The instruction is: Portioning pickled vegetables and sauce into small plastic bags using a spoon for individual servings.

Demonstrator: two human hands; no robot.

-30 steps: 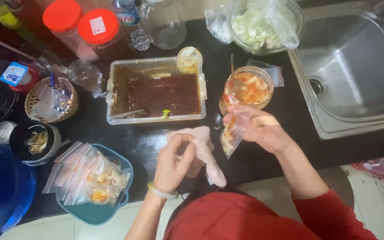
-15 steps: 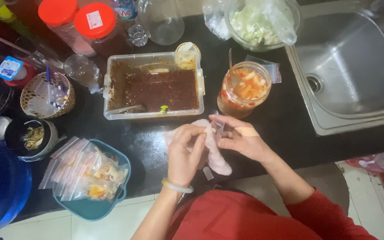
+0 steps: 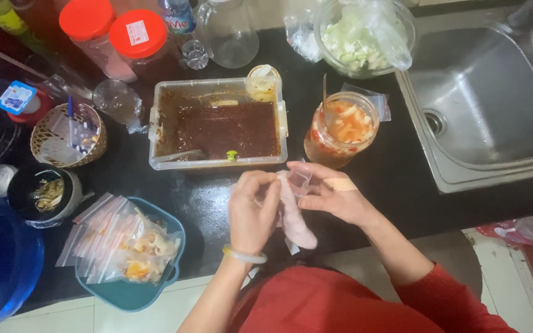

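While both hands hold the small clear bag just below the sauce tub, left hand fingers pinch it. Right hand fingers pinch its top too. Best to keep it upright.

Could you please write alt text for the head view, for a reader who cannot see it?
Over a dark counter, the left hand and right hand together hold a small clear bag and a pale cloth. Behind them stand a sauce tub and a pickle jar, with a sink to the right.
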